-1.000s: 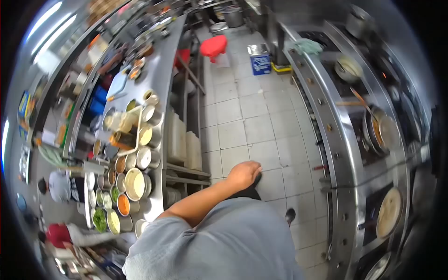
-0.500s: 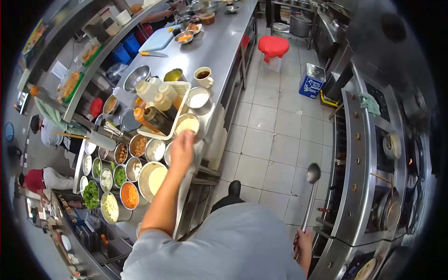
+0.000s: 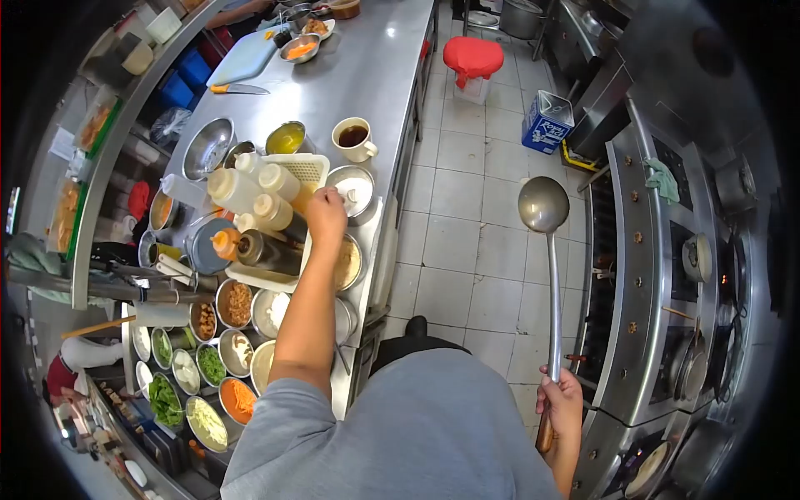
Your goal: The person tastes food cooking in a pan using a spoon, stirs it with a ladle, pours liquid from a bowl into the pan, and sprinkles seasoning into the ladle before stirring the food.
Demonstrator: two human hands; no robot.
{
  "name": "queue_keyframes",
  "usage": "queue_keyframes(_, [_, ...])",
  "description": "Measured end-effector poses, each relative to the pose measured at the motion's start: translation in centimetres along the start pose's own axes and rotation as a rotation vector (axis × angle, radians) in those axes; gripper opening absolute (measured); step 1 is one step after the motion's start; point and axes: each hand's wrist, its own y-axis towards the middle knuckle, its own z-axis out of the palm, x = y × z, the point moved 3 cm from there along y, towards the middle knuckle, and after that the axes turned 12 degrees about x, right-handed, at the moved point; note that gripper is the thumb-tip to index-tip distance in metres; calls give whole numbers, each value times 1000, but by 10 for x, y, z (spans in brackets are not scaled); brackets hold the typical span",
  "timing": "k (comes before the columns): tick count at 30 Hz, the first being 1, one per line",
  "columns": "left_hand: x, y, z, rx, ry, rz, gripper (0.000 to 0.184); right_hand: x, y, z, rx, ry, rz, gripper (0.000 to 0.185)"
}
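My left hand (image 3: 326, 214) is at the near edge of a metal bowl of white powder (image 3: 353, 190), its fingers pinched together; what is between them, if anything, is too small to tell. Beside it stands a cream basket (image 3: 302, 168) of squeeze bottles (image 3: 234, 190). Just below the wrist is a container of pale yellowish powder (image 3: 347, 262), partly hidden. At the lower right, my right hand (image 3: 560, 403) is wrapped round the handle of a long metal ladle (image 3: 543, 205), its bowl raised over the floor.
A mug of dark liquid (image 3: 354, 139) stands beyond the white powder. Containers of chopped food (image 3: 238, 398) line the counter's left. A knife (image 3: 240, 89) lies by a cutting board (image 3: 246, 60). Stoves (image 3: 642, 275) run along the right; a red-covered stool (image 3: 472, 60) and blue tin (image 3: 547, 122) stand ahead.
My left hand has moved forward from the yellowish powder to the white powder bowl. My right hand has raised the ladle, which now reaches farther forward. The view has shifted toward the counter.
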Motion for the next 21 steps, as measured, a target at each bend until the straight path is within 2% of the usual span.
queue_keyframes(3, [22, 0, -5, -71, -92, -53, 33, 13, -5, 5, 0, -35, -9, 22])
queue_keyframes(5, [40, 1, -8, -65, -404, -83, 27, 20, -9, 7, 25, -28, -16, 22])
queue_keyframes(6, [50, 3, -5, -17, -586, -165, 24, 26, -11, 10, 33, -6, -3, 23])
queue_keyframes(7, [37, -1, -12, -10, -586, -160, 24, 32, -15, 12, 27, -1, -7, 23])
queue_keyframes(9, [11, -12, -28, 58, -894, -317, 22, 40, -20, 19, 85, 64, 95, 24])
queue_keyframes(10, [-9, -18, -36, 72, -924, -343, 21, 43, -20, 21, 74, 72, 88, 24])
queue_keyframes(15, [-77, -34, -42, 212, -1015, -203, 21, 50, -18, 47, 296, 50, 230, 27])
queue_keyframes(18, [-107, -43, -30, 307, -937, -44, 22, 57, -14, 60, 368, 75, 264, 27])
queue_keyframes(19, [-108, -44, -25, 293, -760, 53, 20, 57, -13, 63, 426, 73, 280, 27])
queue_keyframes(21, [-118, -50, -18, -13, -81, 563, 20, 55, -10, 64, 447, 64, 272, 27])
